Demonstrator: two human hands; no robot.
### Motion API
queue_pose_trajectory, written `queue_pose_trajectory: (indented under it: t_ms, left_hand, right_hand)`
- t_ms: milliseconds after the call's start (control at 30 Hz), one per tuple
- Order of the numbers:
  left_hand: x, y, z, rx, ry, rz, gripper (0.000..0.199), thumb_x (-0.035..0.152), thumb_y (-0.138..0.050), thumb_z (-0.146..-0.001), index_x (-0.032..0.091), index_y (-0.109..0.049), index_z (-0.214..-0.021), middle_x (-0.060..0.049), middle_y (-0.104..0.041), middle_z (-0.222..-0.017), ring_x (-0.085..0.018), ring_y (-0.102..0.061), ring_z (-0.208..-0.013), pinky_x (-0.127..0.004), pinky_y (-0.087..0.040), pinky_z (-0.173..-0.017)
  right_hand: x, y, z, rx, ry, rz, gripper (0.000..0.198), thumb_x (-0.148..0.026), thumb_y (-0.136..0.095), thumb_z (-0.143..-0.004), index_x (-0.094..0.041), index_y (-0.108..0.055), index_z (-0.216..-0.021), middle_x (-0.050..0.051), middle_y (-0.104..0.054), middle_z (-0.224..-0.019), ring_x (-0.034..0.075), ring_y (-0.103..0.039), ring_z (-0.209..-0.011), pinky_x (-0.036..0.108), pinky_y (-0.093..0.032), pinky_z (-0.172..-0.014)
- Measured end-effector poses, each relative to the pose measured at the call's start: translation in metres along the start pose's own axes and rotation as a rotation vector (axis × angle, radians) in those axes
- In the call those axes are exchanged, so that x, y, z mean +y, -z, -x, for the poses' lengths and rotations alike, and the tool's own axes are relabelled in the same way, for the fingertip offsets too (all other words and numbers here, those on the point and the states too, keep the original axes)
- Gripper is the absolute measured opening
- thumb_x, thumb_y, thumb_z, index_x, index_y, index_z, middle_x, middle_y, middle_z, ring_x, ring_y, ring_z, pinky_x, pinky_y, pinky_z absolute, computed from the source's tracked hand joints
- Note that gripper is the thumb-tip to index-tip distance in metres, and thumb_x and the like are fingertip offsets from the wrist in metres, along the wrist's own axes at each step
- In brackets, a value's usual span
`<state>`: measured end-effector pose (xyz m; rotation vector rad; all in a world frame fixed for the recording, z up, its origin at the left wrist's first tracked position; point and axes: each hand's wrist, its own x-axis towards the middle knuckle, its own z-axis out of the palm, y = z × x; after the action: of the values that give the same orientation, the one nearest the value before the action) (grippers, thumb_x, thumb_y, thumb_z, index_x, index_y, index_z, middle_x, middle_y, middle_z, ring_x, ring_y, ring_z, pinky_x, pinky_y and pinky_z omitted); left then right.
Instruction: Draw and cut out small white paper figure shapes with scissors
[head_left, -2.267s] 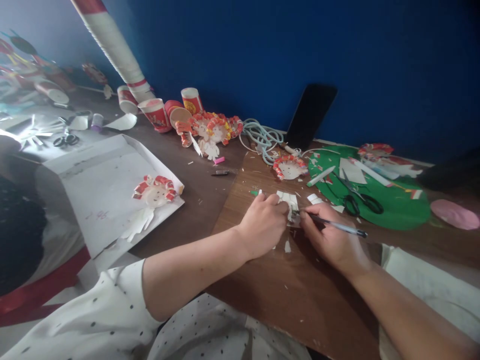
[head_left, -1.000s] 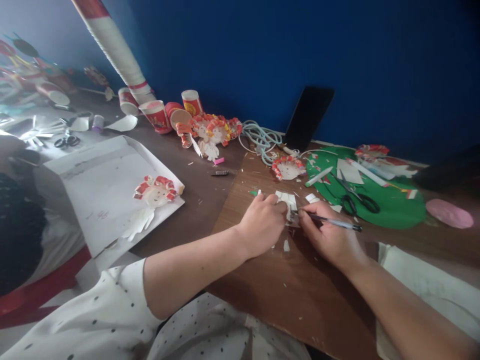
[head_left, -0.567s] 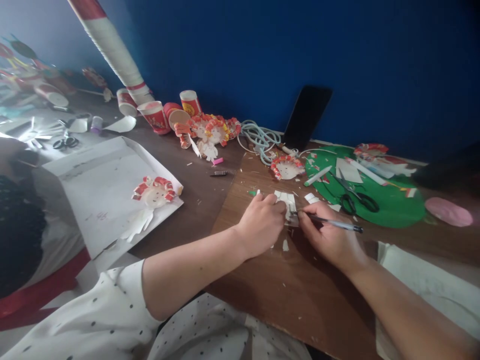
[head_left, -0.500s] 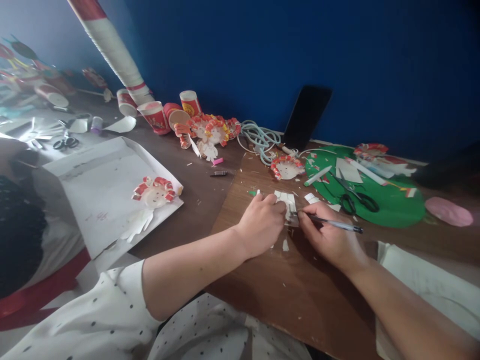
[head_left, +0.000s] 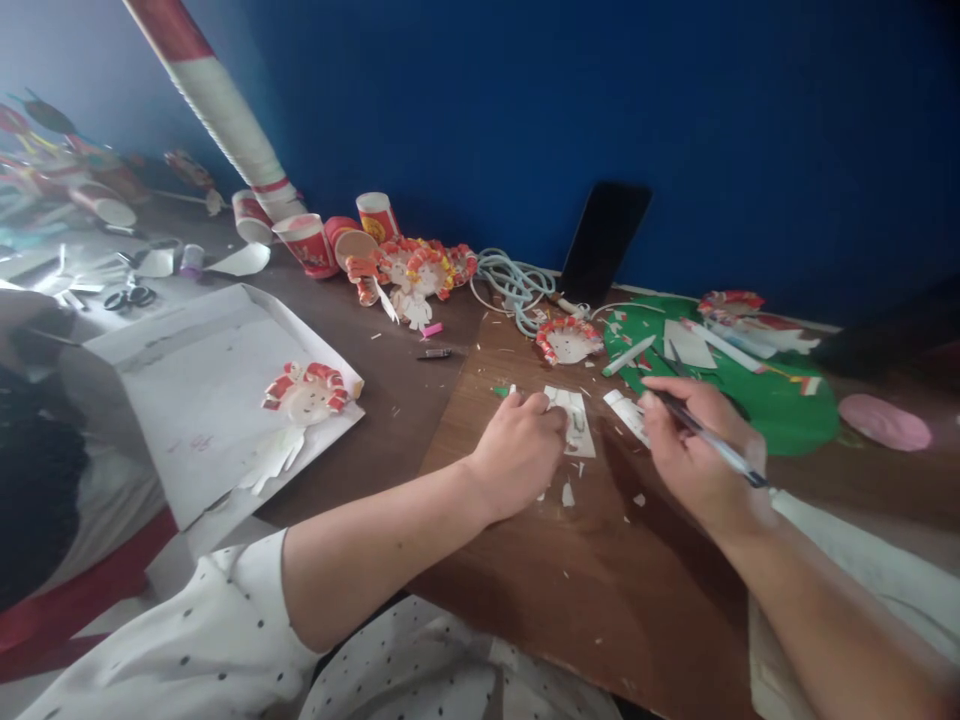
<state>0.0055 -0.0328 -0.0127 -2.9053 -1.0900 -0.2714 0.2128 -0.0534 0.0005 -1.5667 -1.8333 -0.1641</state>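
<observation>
My left hand (head_left: pixel 517 450) is curled closed on the brown board, its fingers at the left edge of a small white piece of paper (head_left: pixel 574 425) with dark pen marks. A small white end pokes up by its knuckles; what the fingers hold is hidden. In my right hand (head_left: pixel 705 450) is a pen (head_left: pixel 709 437) with a clear barrel, raised to the right of the paper. Under that hand's fingertips lies another white paper scrap (head_left: pixel 625 412). Scissors (head_left: pixel 675 352) on a green disc (head_left: pixel 795 410) are partly covered by my right hand.
Behind stand a dark phone (head_left: pixel 606 240), a coiled cable (head_left: pixel 514 285) and paper cups (head_left: pixel 307 245). Red-and-white paper figures (head_left: pixel 570 340) lie about. On the left is a white envelope-like sheet (head_left: pixel 202 400) beside another person's dark hair (head_left: pixel 37 470). A pink oval (head_left: pixel 885 422) is at right.
My right hand has moved with the pen away from the small paper, to the right and slightly up, uncovering its marks. My left hand has stayed nearly in place.
</observation>
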Motion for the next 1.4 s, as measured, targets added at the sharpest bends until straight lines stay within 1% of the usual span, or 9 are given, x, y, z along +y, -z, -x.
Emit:
queue_pose_trajectory:
  t_ms: [100, 233, 367, 500, 667, 833, 1067, 1267, 1400]
  left_hand:
    - [0.001, 0.002, 0.0, 0.003, 0.003, -0.012, 0.025, 0.026, -0.045, -0.095, 0.015, -0.068, -0.094, -0.008, -0.065, -0.102, -0.023, -0.05, -0.098, -0.037, -0.036, -0.078]
    - [0.002, 0.007, 0.0, -0.029, 0.024, -0.019, 0.027, 0.032, -0.046, -0.096, 0.015, -0.066, -0.098, -0.008, -0.066, -0.104, -0.024, -0.052, -0.099, -0.037, -0.038, -0.08]
    - [0.001, 0.012, 0.0, -0.05, 0.059, 0.024, 0.036, 0.046, -0.047, -0.094, 0.016, -0.063, -0.106, -0.007, -0.067, -0.107, -0.023, -0.053, -0.1, -0.037, -0.039, -0.082]
    - [-0.002, 0.014, 0.001, -0.031, 0.084, 0.04, 0.034, 0.045, -0.047, -0.095, 0.018, -0.065, -0.103, -0.006, -0.068, -0.108, -0.023, -0.052, -0.101, -0.036, -0.038, -0.083]
    - [-0.007, 0.012, 0.002, -0.015, 0.069, -0.01, 0.024, 0.024, -0.045, -0.095, 0.018, -0.068, -0.096, -0.006, -0.069, -0.1, -0.022, -0.053, -0.097, -0.036, -0.038, -0.08]
    - [-0.016, 0.017, 0.002, 0.042, 0.12, -0.053, 0.021, 0.019, -0.049, -0.091, 0.017, -0.07, -0.092, -0.008, -0.07, -0.093, -0.023, -0.053, -0.094, -0.037, -0.039, -0.078]
    - [-0.038, 0.024, 0.007, 0.241, 0.348, -0.115, 0.021, 0.019, -0.05, -0.088, 0.019, -0.071, -0.086, -0.008, -0.071, -0.09, -0.025, -0.053, -0.09, -0.039, -0.04, -0.076]
    - [-0.048, 0.024, 0.008, 0.151, 0.502, -0.169, 0.019, 0.016, -0.054, -0.083, 0.017, -0.069, -0.072, -0.011, -0.068, -0.083, -0.027, -0.053, -0.087, -0.039, -0.04, -0.072]
    - [-0.044, 0.023, 0.008, 0.12, 0.532, -0.152, 0.019, 0.02, -0.052, -0.086, 0.016, -0.07, -0.082, -0.013, -0.066, -0.095, -0.028, -0.055, -0.093, -0.04, -0.043, -0.074]
  right_hand:
    - [0.022, 0.006, -0.007, 0.003, -0.046, 0.18, 0.033, -0.03, -0.051, -0.091, -0.024, -0.062, -0.122, 0.011, -0.065, -0.11, 0.026, -0.064, -0.097, 0.032, -0.049, -0.068]
    - [0.058, 0.007, -0.009, -0.167, -0.071, 0.42, 0.048, -0.027, -0.057, -0.08, -0.027, -0.059, -0.127, 0.013, -0.063, -0.104, 0.025, -0.063, -0.075, 0.031, -0.038, -0.049]
    - [0.073, -0.003, -0.005, -0.172, -0.082, 0.509, 0.05, -0.015, -0.053, -0.075, -0.025, -0.064, -0.123, 0.013, -0.064, -0.094, 0.025, -0.06, -0.071, 0.033, -0.041, -0.052]
    - [0.063, -0.006, -0.006, -0.057, -0.071, 0.463, 0.052, -0.014, -0.052, -0.076, -0.024, -0.061, -0.127, 0.014, -0.062, -0.1, 0.027, -0.061, -0.082, 0.037, -0.048, -0.061]
    - [0.042, -0.001, -0.008, -0.006, -0.033, 0.293, 0.043, -0.02, -0.051, -0.085, -0.02, -0.061, -0.127, 0.015, -0.062, -0.11, 0.032, -0.059, -0.104, 0.042, -0.053, -0.079]
    - [0.026, -0.001, -0.001, 0.018, 0.021, 0.155, 0.037, -0.021, -0.052, -0.088, -0.022, -0.063, -0.123, 0.01, -0.065, -0.112, 0.024, -0.065, -0.099, 0.034, -0.054, -0.079]
    - [0.001, -0.004, 0.012, -0.219, -0.004, -0.036, 0.031, -0.028, -0.052, -0.091, -0.022, -0.063, -0.119, 0.006, -0.075, -0.101, 0.021, -0.072, -0.084, 0.031, -0.054, -0.07]
    - [-0.009, -0.011, 0.014, -0.287, -0.031, -0.051, 0.033, -0.028, -0.053, -0.09, -0.022, -0.062, -0.12, 0.004, -0.076, -0.097, 0.022, -0.073, -0.083, 0.033, -0.055, -0.07]
    - [-0.014, -0.011, 0.012, -0.315, -0.039, 0.009, 0.033, -0.029, -0.054, -0.089, -0.022, -0.062, -0.119, 0.003, -0.076, -0.092, 0.022, -0.073, -0.074, 0.031, -0.054, -0.061]
